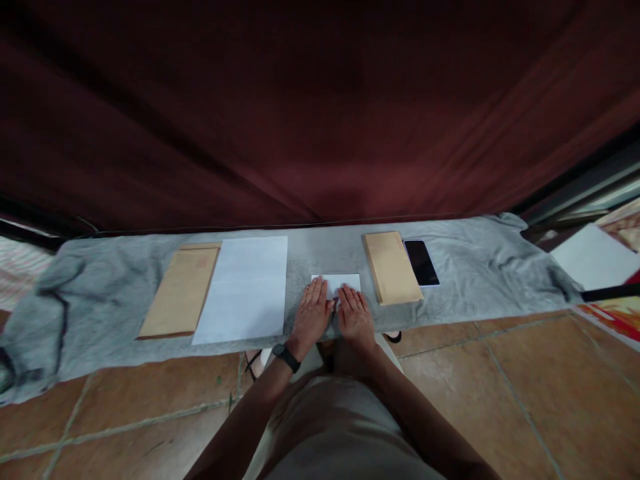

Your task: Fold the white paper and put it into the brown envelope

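Note:
My left hand (312,312) and my right hand (355,315) lie flat side by side, fingers stretched out, pressing on a small folded white paper (338,281) on a grey cloth (470,280). Only the far part of the paper shows beyond my fingertips. A black watch (286,357) is on my left wrist. Both hands hold nothing.
Left of my hands lie a large white sheet (245,288) and a big brown envelope (180,299). To the right are a narrower brown envelope (392,267) and a black phone (421,262). A dark red curtain (320,113) hangs behind. Tiled floor (500,373) lies below.

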Demonstrator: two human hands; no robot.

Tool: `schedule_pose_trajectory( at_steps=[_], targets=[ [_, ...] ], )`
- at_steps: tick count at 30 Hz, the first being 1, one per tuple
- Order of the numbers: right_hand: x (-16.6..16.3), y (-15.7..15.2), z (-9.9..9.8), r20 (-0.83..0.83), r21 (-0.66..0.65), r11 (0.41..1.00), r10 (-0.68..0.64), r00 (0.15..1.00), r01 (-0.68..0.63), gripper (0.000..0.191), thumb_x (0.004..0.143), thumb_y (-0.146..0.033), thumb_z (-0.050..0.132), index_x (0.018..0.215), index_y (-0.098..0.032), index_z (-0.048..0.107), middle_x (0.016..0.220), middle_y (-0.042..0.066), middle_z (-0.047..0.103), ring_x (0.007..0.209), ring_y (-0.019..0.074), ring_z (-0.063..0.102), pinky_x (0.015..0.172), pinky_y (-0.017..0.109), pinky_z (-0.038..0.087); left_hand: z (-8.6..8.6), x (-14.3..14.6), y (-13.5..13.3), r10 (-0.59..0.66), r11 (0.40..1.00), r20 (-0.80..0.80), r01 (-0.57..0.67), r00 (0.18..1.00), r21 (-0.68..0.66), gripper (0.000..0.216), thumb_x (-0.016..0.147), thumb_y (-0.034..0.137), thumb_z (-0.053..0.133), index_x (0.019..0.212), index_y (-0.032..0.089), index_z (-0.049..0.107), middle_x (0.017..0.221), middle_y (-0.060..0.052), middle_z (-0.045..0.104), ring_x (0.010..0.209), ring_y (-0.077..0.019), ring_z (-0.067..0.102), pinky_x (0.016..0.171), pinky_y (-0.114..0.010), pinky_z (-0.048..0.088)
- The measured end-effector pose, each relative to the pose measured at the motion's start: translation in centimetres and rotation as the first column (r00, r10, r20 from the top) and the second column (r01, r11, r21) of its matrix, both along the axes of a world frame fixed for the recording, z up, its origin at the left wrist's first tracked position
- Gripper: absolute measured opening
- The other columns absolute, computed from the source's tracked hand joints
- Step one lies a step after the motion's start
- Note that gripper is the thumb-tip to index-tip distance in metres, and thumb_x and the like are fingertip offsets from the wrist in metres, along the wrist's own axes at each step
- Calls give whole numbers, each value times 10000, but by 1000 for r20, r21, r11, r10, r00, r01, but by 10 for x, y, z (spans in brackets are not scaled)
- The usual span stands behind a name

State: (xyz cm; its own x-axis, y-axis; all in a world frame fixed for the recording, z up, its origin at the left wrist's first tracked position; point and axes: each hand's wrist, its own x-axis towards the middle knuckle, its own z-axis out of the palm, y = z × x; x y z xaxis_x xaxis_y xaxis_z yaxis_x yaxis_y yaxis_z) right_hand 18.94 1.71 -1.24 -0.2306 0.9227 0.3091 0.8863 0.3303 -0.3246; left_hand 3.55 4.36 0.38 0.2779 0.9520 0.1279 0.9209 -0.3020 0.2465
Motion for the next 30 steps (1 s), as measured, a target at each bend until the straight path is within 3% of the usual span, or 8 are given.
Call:
schedule_pose_trajectory(
  at_steps=[10, 15, 18, 21, 26, 30],
  targets=[
    [9, -12, 5, 26, -36, 998, -58, 998, 59, 502, 1039, -228, 398, 1536, -154, 414, 1574, 161, 443, 1465, 283, 407, 1186, 535, 330, -4, -2, 2, 22, 1000, -30, -22, 999, 13, 615, 1027, 373, 357, 1538, 31, 356, 1619, -206, 346, 1531, -290, 280, 1237, -474, 286],
    [3, -29, 8, 38, -54, 994, 101, 994, -99, 526, 1044, -266, 395, 1562, -177, 374, 1576, 112, 453, 1473, 249, 397, 1232, 506, 284, -6, -3, 3, 6, 1000, -43, -5, 999, 20, 589, 1014, 290, 358, 1551, 49, 339, 1631, -185, 331, 1535, -278, 268, 1243, -471, 271],
    [4, -34, 6, 44, -52, 992, 120, 992, -118, 533, 1052, -287, 389, 1562, -135, 365, 1569, 122, 462, 1479, 237, 386, 1240, 481, 288, -5, -4, 2, 14, 999, -38, -12, 999, 35, 588, 1026, 322, 357, 1547, 48, 349, 1630, -188, 332, 1536, -284, 265, 1241, -478, 273],
    [15, -33, 3, 77, -45, 995, 95, 992, -92, 518, 1061, -302, 395, 1551, -133, 381, 1572, 120, 458, 1483, 237, 381, 1239, 479, 292, -2, -5, -10, -1, 999, -33, 2, 999, 37, 564, 1033, 325, 361, 1540, 79, 381, 1632, -171, 334, 1533, -282, 275, 1241, -489, 276],
    [35, -36, 2, 111, -60, 996, 67, 992, -61, 549, 1068, -317, 386, 1579, -127, 319, 1594, 131, 420, 1493, 245, 363, 1233, 480, 305, 4, -10, -50, -149, 988, -38, 150, 988, 20, 514, 1026, 320, 413, 1519, 183, 447, 1630, -94, 363, 1535, -262, 274, 1254, -497, 262],
    [35, -37, 5, 77, -60, 998, 39, 996, -34, 530, 1070, -309, 368, 1568, -127, 348, 1598, 133, 412, 1499, 263, 350, 1226, 514, 310, 5, -9, -66, -161, 987, -39, 162, 986, 14, 542, 1011, 334, 456, 1522, 154, 435, 1633, -118, 350, 1533, -270, 277, 1252, -494, 271]
  ],
)
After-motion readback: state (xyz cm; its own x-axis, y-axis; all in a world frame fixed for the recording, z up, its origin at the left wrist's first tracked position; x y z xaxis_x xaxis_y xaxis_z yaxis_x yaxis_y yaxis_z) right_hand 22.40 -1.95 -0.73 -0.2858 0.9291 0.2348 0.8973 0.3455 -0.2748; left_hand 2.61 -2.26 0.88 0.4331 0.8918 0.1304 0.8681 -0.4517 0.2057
